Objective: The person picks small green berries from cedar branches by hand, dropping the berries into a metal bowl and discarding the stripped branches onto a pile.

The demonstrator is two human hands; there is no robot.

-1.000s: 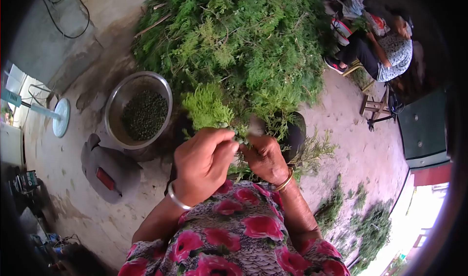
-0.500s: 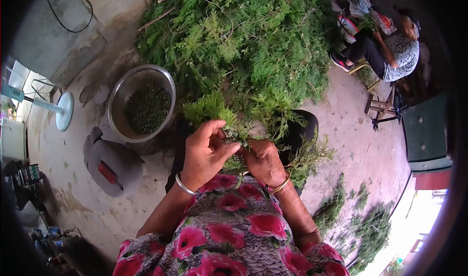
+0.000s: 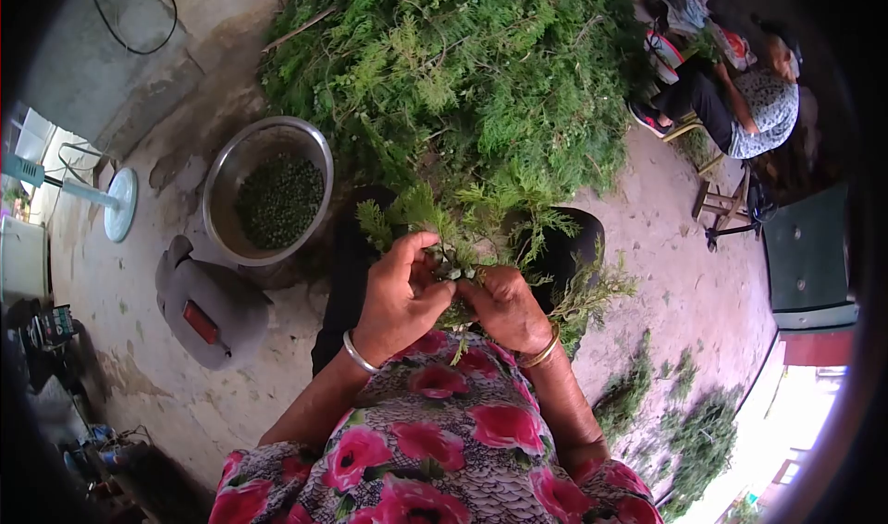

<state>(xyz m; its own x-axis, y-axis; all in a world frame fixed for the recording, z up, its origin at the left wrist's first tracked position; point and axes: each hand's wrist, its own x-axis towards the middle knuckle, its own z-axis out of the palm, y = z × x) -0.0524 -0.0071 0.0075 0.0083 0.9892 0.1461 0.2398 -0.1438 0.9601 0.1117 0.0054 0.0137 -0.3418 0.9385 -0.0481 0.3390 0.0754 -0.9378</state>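
Observation:
A leafy evergreen sprig [image 3: 421,208] with small grey-green cones [image 3: 453,271] is between my hands, above my lap. My right hand [image 3: 511,309] is closed around its stem, with leafy ends sticking out past the fingers. On the other side, my left hand [image 3: 404,288] has its thumb and fingers curled in at the cone cluster, touching it; its fingertips are partly hidden. To the left stands a metal basin [image 3: 218,211] with many small green cones [image 3: 280,200] in it. A big heap of cut evergreen branches [image 3: 462,71] lies right in front of me.
A grey stool-like object [image 3: 208,316] with a red item [image 3: 200,322] on it stands at left, near a pale fan [image 3: 120,205]. Another person [image 3: 763,108] sits at upper right, beside a wooden stool [image 3: 721,202]. Loose branches [image 3: 698,441] lie on the floor at right.
My left hand has shifted slightly right and its fingers have closed in on the cones. The sprig has turned, and the cones show more clearly. My right hand has barely moved.

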